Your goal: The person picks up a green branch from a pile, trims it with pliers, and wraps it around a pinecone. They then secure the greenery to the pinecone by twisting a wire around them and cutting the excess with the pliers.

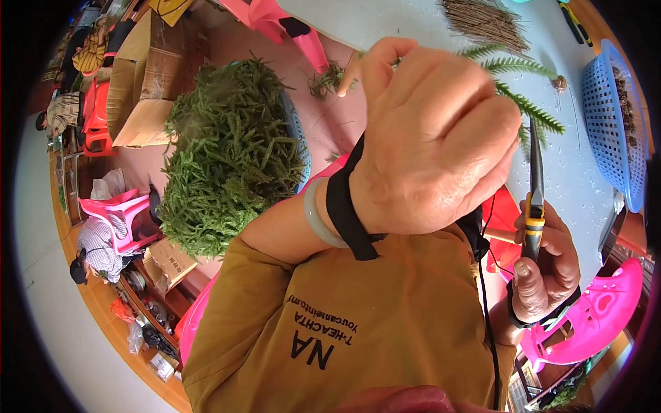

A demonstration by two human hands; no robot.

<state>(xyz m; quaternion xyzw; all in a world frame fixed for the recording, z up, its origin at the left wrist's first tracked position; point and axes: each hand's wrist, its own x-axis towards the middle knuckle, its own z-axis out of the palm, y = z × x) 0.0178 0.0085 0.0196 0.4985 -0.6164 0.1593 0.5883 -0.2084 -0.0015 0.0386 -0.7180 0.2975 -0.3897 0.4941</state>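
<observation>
My left hand (437, 144) is raised in front of my chest, its fingers curled shut around a green fern-like artificial sprig (529, 108). The sprig's leafy branches stick out past my knuckles to the right; its stem is hidden in the fist. Lower right, my right hand (547, 272) is closed on a pair of pliers (534, 227) with yellow-and-black handles and long dark tapered jaws. The jaws point up toward the leaves; whether they touch them I cannot tell. On the table near the sprig's tip lies a small brown cone (559, 84).
A big heap of green sprigs (227, 151) fills a blue basket (297, 131) at my left. On the light table (406, 20) lie a bundle of thin brown sticks (485, 24) and a blue basket (599, 103) of brown cones. Pink chairs (592, 316) and a cardboard box (148, 82) stand around.
</observation>
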